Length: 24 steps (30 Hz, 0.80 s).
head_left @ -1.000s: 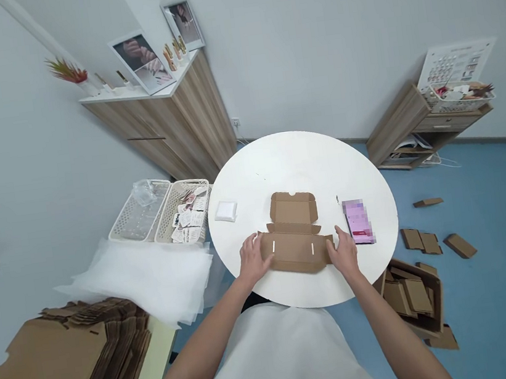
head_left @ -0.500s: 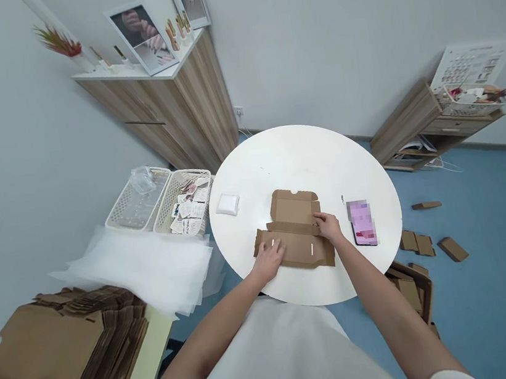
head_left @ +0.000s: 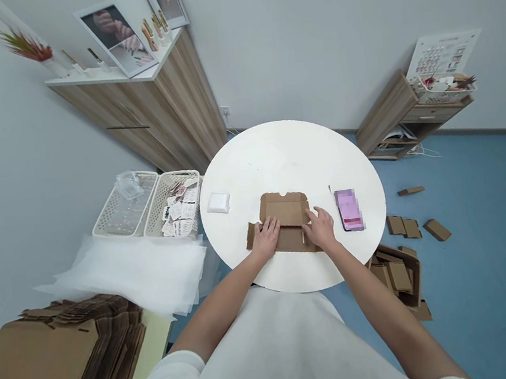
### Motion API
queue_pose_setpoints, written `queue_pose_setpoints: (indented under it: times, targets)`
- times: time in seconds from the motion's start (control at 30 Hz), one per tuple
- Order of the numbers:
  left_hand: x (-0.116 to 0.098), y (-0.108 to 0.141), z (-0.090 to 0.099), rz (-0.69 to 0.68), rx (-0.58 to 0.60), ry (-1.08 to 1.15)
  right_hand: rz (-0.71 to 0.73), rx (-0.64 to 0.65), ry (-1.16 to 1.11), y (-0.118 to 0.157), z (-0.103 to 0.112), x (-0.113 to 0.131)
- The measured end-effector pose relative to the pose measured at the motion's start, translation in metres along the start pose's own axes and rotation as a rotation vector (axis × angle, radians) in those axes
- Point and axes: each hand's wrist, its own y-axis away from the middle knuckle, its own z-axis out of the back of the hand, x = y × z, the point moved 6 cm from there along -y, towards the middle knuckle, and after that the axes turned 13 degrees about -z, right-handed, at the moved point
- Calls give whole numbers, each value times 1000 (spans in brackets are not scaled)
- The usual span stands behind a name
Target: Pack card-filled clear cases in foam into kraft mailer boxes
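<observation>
A partly folded brown cardboard box [head_left: 284, 210] lies on the white round table [head_left: 285, 154]. Its far panel is spread out, with a small notch in the far edge, and a slot shows in the near panel. My left hand [head_left: 266, 237] rests on the left part of the box, fingers stretched forward over the middle fold. At the right end of that fold is my right hand [head_left: 320, 228], its thumb and fingers apart and touching the cardboard. A small white packet [head_left: 219, 202] lies to the left, and a phone with a purple screen [head_left: 349, 210] to the right.
Two white baskets [head_left: 175, 207] with cards and clear bags stand left of the table. Nearby are translucent sheets [head_left: 128, 271] and a stack of flat cardboard [head_left: 61, 364]. A carton of small boxes [head_left: 399, 276] sits on the floor at right, with several loose boxes [head_left: 437, 229] around.
My left hand has slid forward from the near panel to the middle fold. My right hand's pinch has loosened, and the near panel looks tilted up. The camera view has shifted.
</observation>
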Motion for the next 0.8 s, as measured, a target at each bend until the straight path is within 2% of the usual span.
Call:
queue_pose_setpoints:
  times: [0.07, 0.17, 0.27, 0.33, 0.4, 0.5, 0.53, 0.6, 0.7, 0.8]
  targets:
    - [0, -1, 1, -6, 0, 32, 171, -17, 104, 14, -6, 11]
    - [-1, -1, 5, -9, -5, 86, 357, 141, 223, 31, -29, 18]
    - [-1, 6, 10, 13, -36, 111, 332, 185, 285, 31, -42, 13]
    - [4, 20, 10, 92, -75, 131, 307, 190, 277, 28, -46, 10]
    - [17, 42, 3, 261, -127, 200, 303, 206, 241, 25, -48, 8]
    - [42, 83, -20, 585, -191, 440, 320, 240, 153, 23, -50, 7]
    - [46, 92, -28, 610, -192, 538, 331, 252, 118, 24, -51, 7]
    - [50, 100, -34, 573, -239, 657, 357, 282, 50, 27, -54, 10]
    - [51, 98, -31, 520, -329, 750, 373, 317, -18, 32, -60, 14]
    - [50, 93, -25, 610, -361, 801, 348, 306, -48, 35, -64, 17]
